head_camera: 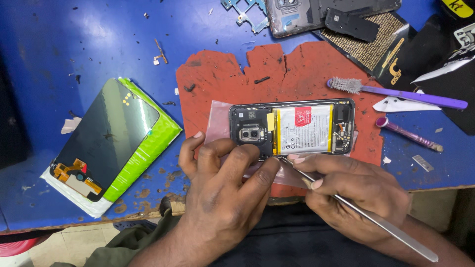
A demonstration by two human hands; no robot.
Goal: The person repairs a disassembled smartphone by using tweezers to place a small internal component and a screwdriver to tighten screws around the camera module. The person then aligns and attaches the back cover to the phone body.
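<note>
The opened phone (pixel 292 129) lay flat on a clear plastic sheet (pixel 217 118) over the torn red mat (pixel 297 74), its long axis running left to right across the bench, camera end to the left, connector end to the right; the white battery (pixel 304 129) with its yellow edging filled the middle of the body. The phone sat just beyond both hands, farther from the person than the knuckles, so its near long edge faced the fingers.

The left hand (pixel 222 183) was the nearer one to the camera end; its fingers were curled down with the tips pressed on the near edge below the camera module (pixel 251 133), steadying the body rather than enclosing it. The right hand (pixel 346 190) was closed round a thin metal pry tool (pixel 361 215), gripped like a pen; the shaft ran diagonally from lower right up to the left, and its tip met the phone's near edge just below the battery's lower left corner, close beside the left fingertips. Whether the tip was under the battery or only touching the frame could not be told.

Well apart to the left lay a loose screen (pixel 106 133) on a green box (pixel 148 148); a purple brush (pixel 396 91) lay to the right.
</note>
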